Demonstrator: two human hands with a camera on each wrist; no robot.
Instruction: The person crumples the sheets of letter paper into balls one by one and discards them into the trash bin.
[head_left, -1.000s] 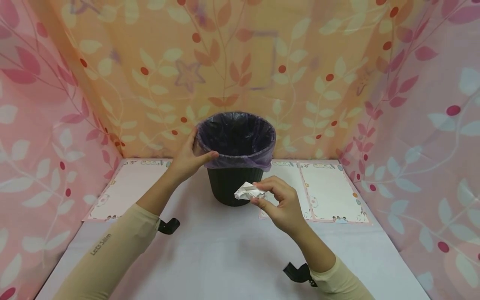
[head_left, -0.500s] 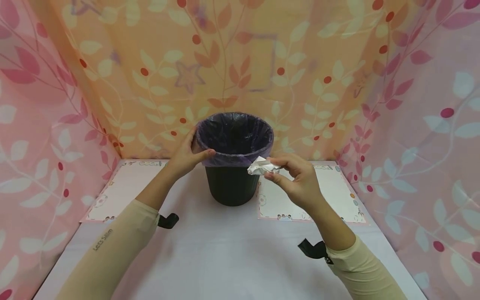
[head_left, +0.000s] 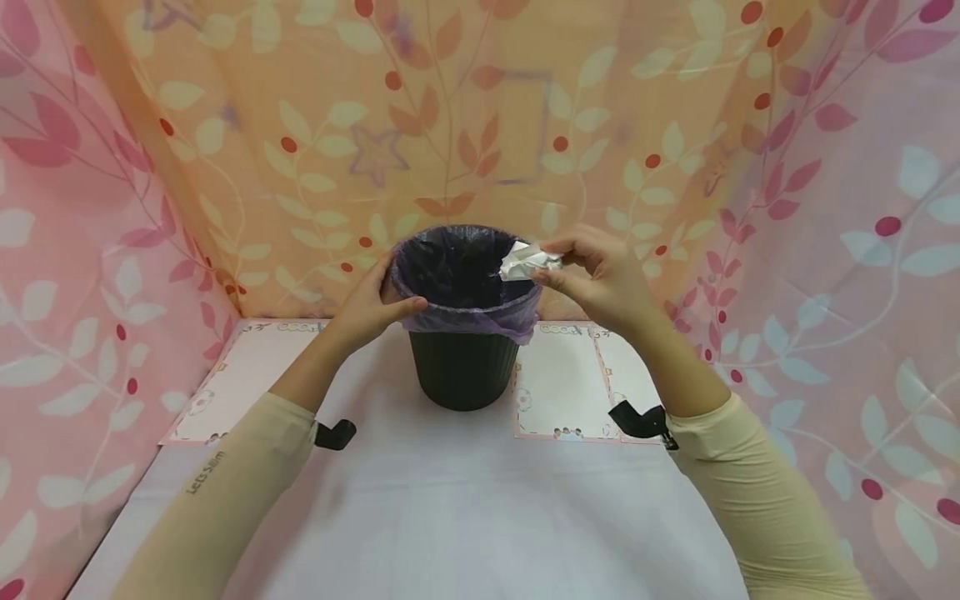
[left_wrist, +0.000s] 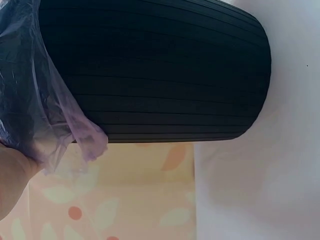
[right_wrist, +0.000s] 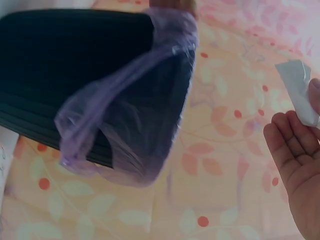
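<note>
A black trash bin [head_left: 465, 371] stands upright on the white table, its mouth lined with a purple plastic bag [head_left: 487, 321] folded over the rim. At the bin's left side my left hand [head_left: 371, 308] grips the rim through the bag, thumb at the front. Over the right part of the mouth, my right hand [head_left: 603, 275] pinches a crumpled white piece of paper [head_left: 525, 262] between thumb and fingers. In the right wrist view the paper [right_wrist: 298, 90] is apart from the bin [right_wrist: 75, 65], beyond the rim. The bin's bottom inside is too dark to make out.
Decorated paper sheets lie flat on the table [head_left: 450, 517]: one sheet [head_left: 255, 375] left of the bin, others such as the bordered sheet [head_left: 562, 383] to its right. A patterned orange curtain [head_left: 480, 108] rises close behind the bin, with pink curtains at both sides.
My right hand has carried the crumpled paper up and slightly right, from in front of the bin to over its mouth. My left hand stays on the rim.
</note>
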